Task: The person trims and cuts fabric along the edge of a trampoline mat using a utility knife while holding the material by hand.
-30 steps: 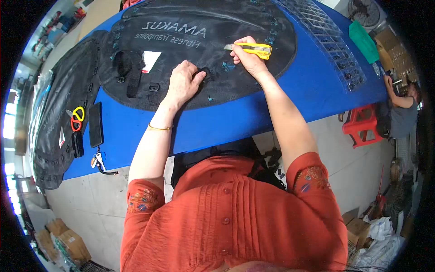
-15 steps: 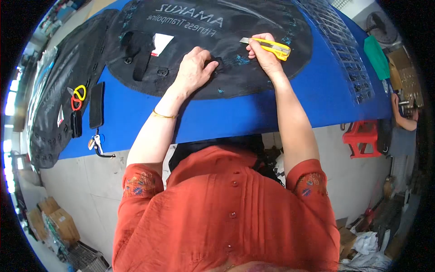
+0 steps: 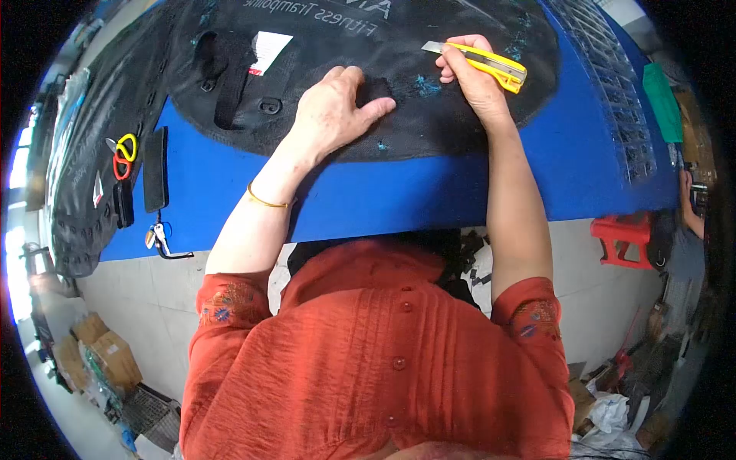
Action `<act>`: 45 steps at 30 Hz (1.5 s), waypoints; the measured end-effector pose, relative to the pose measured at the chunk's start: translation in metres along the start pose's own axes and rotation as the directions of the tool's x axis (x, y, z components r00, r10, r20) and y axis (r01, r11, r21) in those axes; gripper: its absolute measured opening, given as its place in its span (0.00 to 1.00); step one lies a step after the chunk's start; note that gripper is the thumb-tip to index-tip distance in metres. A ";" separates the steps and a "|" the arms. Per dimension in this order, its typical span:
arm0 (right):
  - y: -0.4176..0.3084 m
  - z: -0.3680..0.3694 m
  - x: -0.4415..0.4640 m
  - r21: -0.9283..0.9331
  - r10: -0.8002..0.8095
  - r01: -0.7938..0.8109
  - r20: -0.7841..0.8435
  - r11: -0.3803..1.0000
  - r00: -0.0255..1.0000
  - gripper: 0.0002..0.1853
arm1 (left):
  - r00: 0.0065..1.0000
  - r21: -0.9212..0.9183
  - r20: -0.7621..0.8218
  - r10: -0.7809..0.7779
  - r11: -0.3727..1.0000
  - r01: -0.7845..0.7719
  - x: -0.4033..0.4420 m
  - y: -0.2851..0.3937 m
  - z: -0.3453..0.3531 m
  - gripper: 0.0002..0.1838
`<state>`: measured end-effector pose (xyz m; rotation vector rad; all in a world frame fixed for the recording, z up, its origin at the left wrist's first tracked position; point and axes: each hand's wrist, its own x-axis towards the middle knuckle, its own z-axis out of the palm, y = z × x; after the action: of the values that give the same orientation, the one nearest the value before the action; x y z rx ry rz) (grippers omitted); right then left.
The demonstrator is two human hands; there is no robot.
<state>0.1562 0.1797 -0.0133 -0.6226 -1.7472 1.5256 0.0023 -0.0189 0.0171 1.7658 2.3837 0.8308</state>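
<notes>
A round black fabric piece (image 3: 307, 54) with mirrored white lettering, a white label (image 3: 270, 52), a strap (image 3: 230, 92) and a ring buckle (image 3: 269, 105) lies on the blue table. My left hand (image 3: 333, 111) rests on its near part, thumb spread away from the bent fingers, nothing visible in it. My right hand (image 3: 475, 80) grips a yellow utility knife (image 3: 498, 67), its blade out and pointing left above the fabric. Blue-green thread bits (image 3: 428, 85) lie on the fabric between my hands.
Scissors (image 3: 123, 156), a black phone-like case (image 3: 156, 169) and keys (image 3: 160, 236) lie left on the blue table (image 3: 368, 192). Another black fabric piece (image 3: 84, 192) is far left. Clear plastic packaging (image 3: 606, 84) lies right. A red stool (image 3: 622, 239) and a person's arm (image 3: 691, 207) are beyond.
The view has shifted, and the fabric sits higher in it. My left thumb has spread outward from the fingers. My right hand, with the knife, appears farther right.
</notes>
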 end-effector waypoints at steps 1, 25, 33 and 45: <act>0.000 0.000 0.000 0.000 -0.013 0.013 0.004 1.000 1.000 0.15 | 0.999 0.059 0.039 -0.008 0.998 0.006 0.000 0.002 -0.001 0.25; -0.001 -0.002 0.001 0.000 -0.037 0.037 0.025 0.999 0.999 0.16 | 0.964 -0.126 0.118 -0.240 0.959 0.254 0.011 0.015 -0.006 0.22; -0.002 -0.001 0.001 -0.002 -0.012 0.012 0.011 1.000 1.000 0.14 | 0.996 -0.025 0.000 -0.093 0.995 0.093 0.007 -0.001 0.015 0.24; -0.006 0.003 -0.001 0.011 -0.007 0.008 -0.019 1.000 1.000 0.14 | 0.994 -0.075 0.000 -0.106 0.992 0.106 0.007 0.002 0.010 0.16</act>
<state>0.1554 0.1762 -0.0081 -0.6223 -1.7238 1.5189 0.0058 -0.0081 0.0111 1.5969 2.3907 0.8987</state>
